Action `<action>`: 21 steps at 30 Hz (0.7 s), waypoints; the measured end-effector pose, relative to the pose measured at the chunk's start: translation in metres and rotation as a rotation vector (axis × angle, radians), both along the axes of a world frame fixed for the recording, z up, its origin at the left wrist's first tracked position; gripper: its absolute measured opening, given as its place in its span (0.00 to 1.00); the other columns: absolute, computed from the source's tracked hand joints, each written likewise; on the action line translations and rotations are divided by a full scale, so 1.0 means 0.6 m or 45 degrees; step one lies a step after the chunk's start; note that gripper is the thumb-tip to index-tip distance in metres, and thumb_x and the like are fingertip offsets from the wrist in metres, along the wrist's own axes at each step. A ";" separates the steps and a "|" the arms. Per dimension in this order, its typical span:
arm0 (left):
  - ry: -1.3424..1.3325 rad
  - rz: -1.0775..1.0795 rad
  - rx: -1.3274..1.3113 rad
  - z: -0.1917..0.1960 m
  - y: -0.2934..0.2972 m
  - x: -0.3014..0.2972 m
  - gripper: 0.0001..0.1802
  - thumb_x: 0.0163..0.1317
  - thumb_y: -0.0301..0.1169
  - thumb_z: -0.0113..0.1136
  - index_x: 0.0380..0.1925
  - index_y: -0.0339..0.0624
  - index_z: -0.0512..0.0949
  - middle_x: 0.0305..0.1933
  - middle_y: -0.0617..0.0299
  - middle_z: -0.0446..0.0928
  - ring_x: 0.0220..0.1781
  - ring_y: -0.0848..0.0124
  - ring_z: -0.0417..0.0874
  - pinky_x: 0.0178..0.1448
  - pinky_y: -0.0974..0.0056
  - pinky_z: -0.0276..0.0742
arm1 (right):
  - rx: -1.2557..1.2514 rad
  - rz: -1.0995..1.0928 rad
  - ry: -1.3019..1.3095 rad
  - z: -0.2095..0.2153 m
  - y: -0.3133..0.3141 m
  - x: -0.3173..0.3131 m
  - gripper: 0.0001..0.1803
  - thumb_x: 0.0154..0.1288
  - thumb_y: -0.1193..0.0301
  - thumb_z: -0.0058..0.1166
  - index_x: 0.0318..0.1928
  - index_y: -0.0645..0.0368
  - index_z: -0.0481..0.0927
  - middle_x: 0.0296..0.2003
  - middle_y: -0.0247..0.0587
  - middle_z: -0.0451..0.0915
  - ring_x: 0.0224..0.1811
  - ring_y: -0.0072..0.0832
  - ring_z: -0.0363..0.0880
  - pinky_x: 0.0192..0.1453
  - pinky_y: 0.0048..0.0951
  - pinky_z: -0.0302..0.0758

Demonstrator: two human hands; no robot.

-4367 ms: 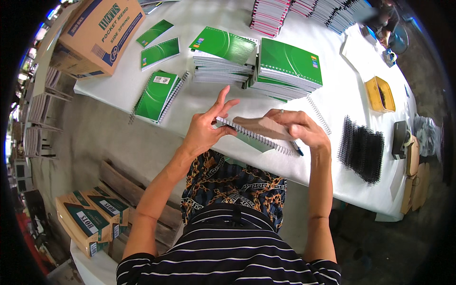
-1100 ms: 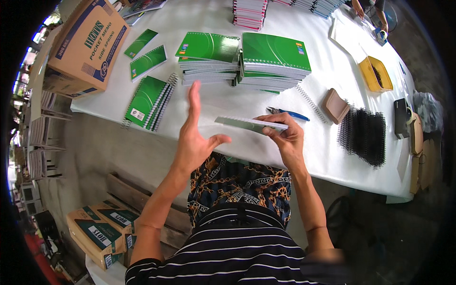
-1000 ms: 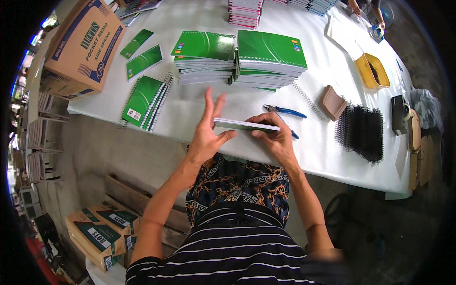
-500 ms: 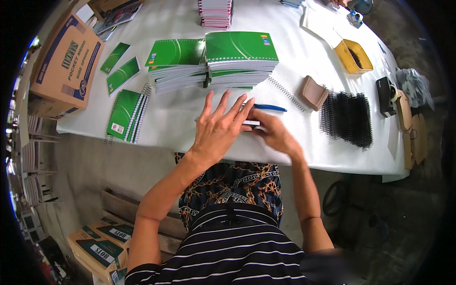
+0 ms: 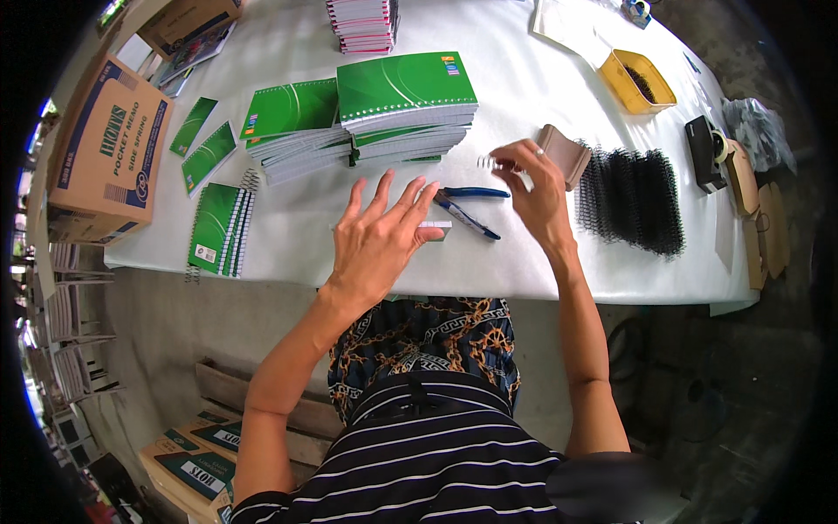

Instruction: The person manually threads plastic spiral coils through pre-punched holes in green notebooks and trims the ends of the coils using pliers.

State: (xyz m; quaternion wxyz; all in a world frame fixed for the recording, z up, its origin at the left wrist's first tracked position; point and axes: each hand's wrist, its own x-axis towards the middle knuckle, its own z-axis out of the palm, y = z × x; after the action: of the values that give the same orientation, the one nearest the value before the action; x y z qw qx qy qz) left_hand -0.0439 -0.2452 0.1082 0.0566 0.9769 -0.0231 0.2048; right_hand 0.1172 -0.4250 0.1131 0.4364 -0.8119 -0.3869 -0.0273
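Observation:
My left hand (image 5: 380,236) lies with its fingers spread over a small pad of paper (image 5: 439,229). Only the pad's white edge shows beside my thumb; the rest is hidden under the palm. To the right, my right hand (image 5: 539,194) is raised over the table, fingers pinched on a thin wire binding coil (image 5: 485,162) whose end sticks out to the left. Between my hands lies a pair of blue-handled pliers (image 5: 478,192), its handles apart. Two stacks of green notebooks, a left stack (image 5: 295,109) and a taller right stack (image 5: 406,83), stand just beyond.
Coil-bound green notebooks (image 5: 216,229) and loose green covers (image 5: 208,157) lie at left, near a cardboard box (image 5: 109,148). At right are a brown curved block (image 5: 563,155), a heap of black coils (image 5: 633,203), a yellow tub (image 5: 618,80) and a tape dispenser (image 5: 705,153).
My right hand has moved right, away from the pad, and has picked up the coil that lay on the table. The pliers are now uncovered. My left hand stays on the pad.

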 end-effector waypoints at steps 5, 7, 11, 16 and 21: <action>0.028 -0.004 0.004 0.002 0.000 0.000 0.33 0.60 0.46 0.64 0.66 0.56 0.72 0.64 0.67 0.77 0.65 0.56 0.77 0.67 0.43 0.69 | 0.089 0.213 -0.053 0.001 -0.013 -0.082 0.21 0.54 0.84 0.64 0.49 0.55 0.86 0.39 0.38 0.80 0.42 0.35 0.76 0.48 0.36 0.72; 0.036 -0.004 0.002 0.005 -0.001 0.001 0.33 0.60 0.46 0.64 0.66 0.57 0.72 0.64 0.67 0.77 0.65 0.56 0.77 0.67 0.43 0.69 | 0.122 0.183 -0.086 -0.014 -0.004 -0.089 0.19 0.54 0.83 0.64 0.47 0.54 0.86 0.39 0.37 0.80 0.42 0.34 0.77 0.49 0.36 0.72; 0.053 -0.002 -0.024 0.007 -0.001 0.001 0.33 0.60 0.45 0.64 0.66 0.56 0.71 0.64 0.67 0.77 0.65 0.54 0.77 0.67 0.42 0.68 | 0.156 0.188 -0.056 -0.024 0.003 -0.093 0.16 0.53 0.82 0.66 0.43 0.53 0.86 0.39 0.35 0.80 0.42 0.34 0.77 0.49 0.36 0.72; 0.061 -0.002 -0.038 0.008 0.000 0.000 0.33 0.60 0.45 0.64 0.67 0.57 0.71 0.64 0.68 0.77 0.65 0.53 0.77 0.67 0.42 0.69 | 0.146 0.207 0.056 -0.014 0.000 -0.090 0.18 0.50 0.85 0.67 0.42 0.55 0.86 0.40 0.36 0.81 0.43 0.33 0.80 0.46 0.34 0.78; 0.062 -0.003 -0.040 0.006 0.001 0.000 0.33 0.60 0.46 0.63 0.67 0.58 0.71 0.64 0.68 0.77 0.65 0.53 0.77 0.67 0.42 0.69 | 0.182 0.237 0.151 -0.011 -0.004 -0.091 0.18 0.48 0.85 0.68 0.41 0.57 0.86 0.39 0.37 0.81 0.43 0.31 0.81 0.46 0.32 0.79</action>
State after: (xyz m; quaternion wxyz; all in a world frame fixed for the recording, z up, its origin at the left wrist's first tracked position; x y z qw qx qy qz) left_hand -0.0440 -0.2445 0.1117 0.0727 0.9806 -0.0198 0.1811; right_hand 0.0627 -0.4271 0.1067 0.5158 -0.7397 -0.4310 0.0340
